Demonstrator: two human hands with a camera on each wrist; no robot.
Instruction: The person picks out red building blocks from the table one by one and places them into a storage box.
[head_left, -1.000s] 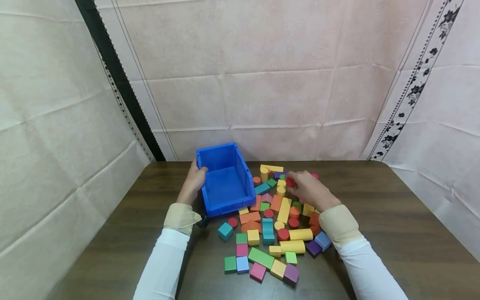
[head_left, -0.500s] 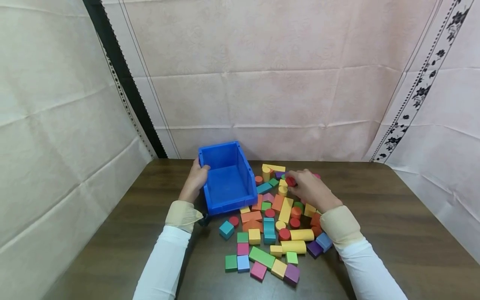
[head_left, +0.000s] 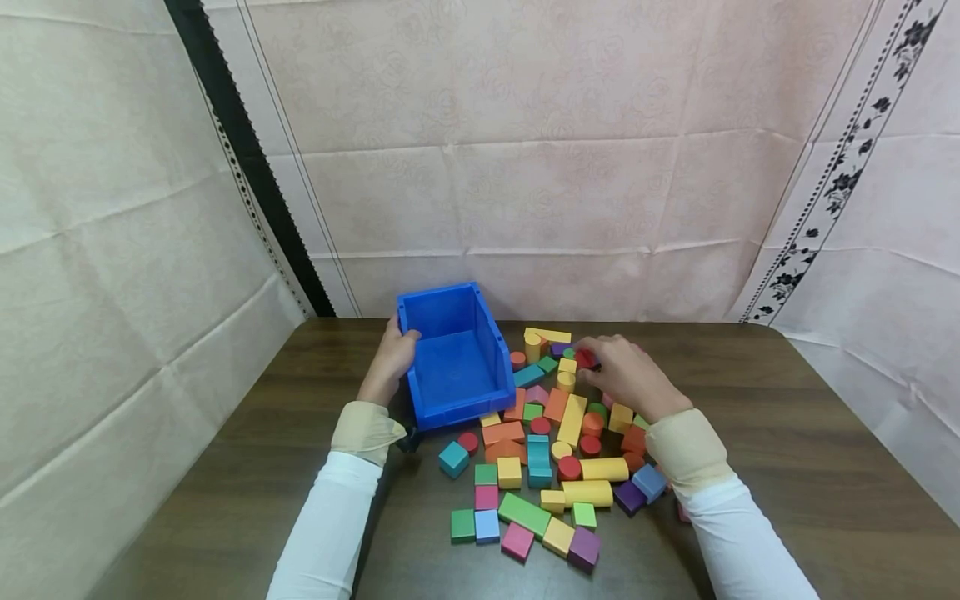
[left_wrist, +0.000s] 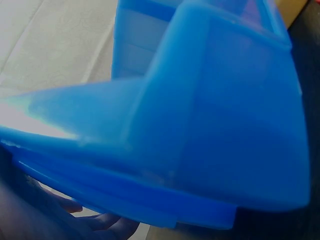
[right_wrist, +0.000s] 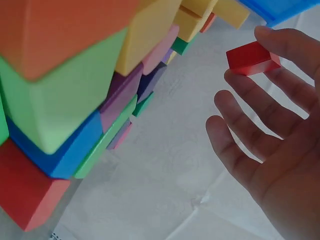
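Note:
My left hand point(head_left: 388, 363) grips the left wall of a blue plastic bin point(head_left: 468, 412), thumb over the rim. The bin is tilted so its bare inside faces me, and in the left wrist view its blue outer wall point(left_wrist: 240, 120) fills most of the frame. At the far right of the block pile, my right hand point(head_left: 630, 377) pinches a small red block point(right_wrist: 250, 57) between thumb and fingertips. The other fingers are spread apart in the right wrist view. Just left of that hand stand a yellow cylinder point(head_left: 566, 382) and a green block point(head_left: 547, 365).
Several coloured wooden blocks lie loose across the middle of the brown table point(head_left: 225, 500). Nearest me are a purple block point(head_left: 583, 548) and a pink block point(head_left: 517, 542). A teal block point(head_left: 453, 459) sits below the bin. Pale cloth point(head_left: 525, 167) hangs behind the table.
My right hand has shifted slightly right and away from me with the red block between its fingers. My left hand and the bin hold nearly still, while the head view has shifted a little.

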